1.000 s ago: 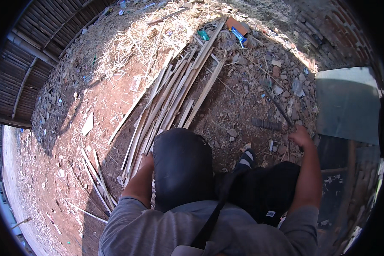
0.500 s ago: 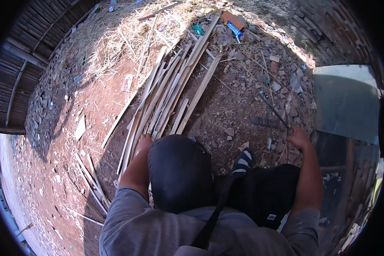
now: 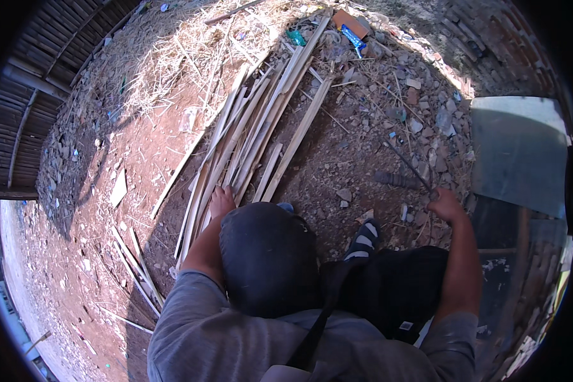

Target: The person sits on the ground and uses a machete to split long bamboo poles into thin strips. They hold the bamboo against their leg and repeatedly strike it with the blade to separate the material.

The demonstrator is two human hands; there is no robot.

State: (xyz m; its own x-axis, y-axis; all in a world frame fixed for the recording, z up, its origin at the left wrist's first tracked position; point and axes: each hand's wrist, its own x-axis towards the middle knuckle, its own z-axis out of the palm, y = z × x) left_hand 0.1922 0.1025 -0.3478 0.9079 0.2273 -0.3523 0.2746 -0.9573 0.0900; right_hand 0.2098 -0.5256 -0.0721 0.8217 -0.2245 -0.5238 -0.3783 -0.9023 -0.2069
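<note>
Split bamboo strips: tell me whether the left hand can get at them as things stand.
Probably yes: the left hand is at the near end of the split bamboo strips, with nothing visible between; the dark-clad knee beside it seems to leave its way free.

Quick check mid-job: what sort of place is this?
Probably an outdoor yard, judging by the sunlit dirt ground, loose straw and stony rubble, with a slatted structure along the left.
</note>
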